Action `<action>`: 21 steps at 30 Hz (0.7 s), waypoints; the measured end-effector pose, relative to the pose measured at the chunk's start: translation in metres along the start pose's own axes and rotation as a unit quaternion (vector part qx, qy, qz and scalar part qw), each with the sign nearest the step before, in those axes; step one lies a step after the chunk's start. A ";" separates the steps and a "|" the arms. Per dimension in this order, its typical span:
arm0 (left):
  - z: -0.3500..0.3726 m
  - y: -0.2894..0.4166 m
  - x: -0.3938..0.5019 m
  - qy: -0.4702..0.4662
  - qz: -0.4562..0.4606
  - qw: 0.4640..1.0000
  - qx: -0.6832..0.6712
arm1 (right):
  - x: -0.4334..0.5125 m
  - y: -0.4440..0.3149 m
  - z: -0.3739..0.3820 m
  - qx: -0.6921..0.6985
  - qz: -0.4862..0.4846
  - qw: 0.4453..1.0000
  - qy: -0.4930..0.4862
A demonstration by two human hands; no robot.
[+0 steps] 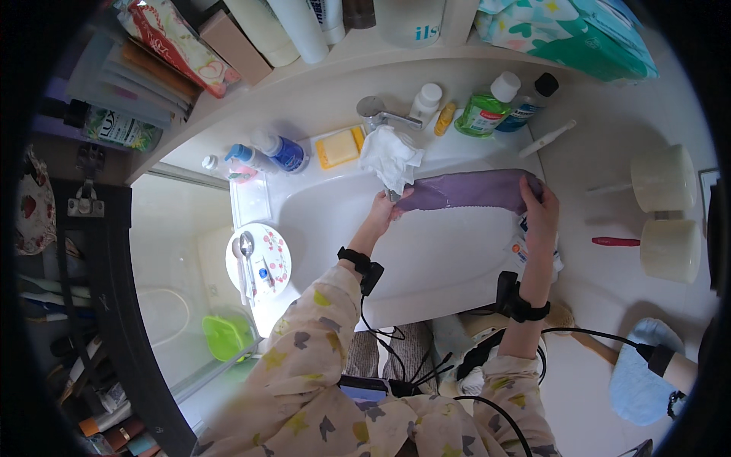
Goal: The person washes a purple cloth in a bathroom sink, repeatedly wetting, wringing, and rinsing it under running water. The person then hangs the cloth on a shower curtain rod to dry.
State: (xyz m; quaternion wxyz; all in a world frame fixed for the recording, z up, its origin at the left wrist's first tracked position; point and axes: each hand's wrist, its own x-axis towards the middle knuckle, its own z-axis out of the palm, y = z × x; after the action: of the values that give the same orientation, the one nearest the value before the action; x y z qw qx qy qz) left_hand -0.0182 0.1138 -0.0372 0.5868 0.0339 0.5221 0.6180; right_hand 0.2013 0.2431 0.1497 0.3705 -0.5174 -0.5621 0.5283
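Observation:
A purple cloth strip [468, 191], wet-looking in places, is stretched sideways over the white sink basin [440, 251]. My left hand [388, 208] grips its left end just below the tap, and my right hand [539, 205] grips the right end, thumb on top. A crumpled white cloth [391, 151] hangs over the spout of the chrome faucet [374, 108], partly hiding it. Both wrists wear black straps with small devices.
Behind the basin stand a yellow soap bar [338, 148], pump bottles [285, 153] and a green mouthwash bottle [485, 108]. A floral plate [274, 245] with spoons lies left. Crumpled packets [519, 248] sit by the right rim. A packed shelf [342, 60] overhangs the back.

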 end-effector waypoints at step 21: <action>-0.049 0.056 -0.104 0.215 0.261 0.877 0.340 | 0.016 0.152 0.054 -0.271 -0.018 0.960 -0.069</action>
State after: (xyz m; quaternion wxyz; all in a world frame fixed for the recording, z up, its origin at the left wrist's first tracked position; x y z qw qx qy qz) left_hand -0.0566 0.0182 0.0385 0.2299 0.2327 0.7858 0.5250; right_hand 0.1749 0.2330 -0.0098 0.1862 -0.5508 -0.7173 0.3841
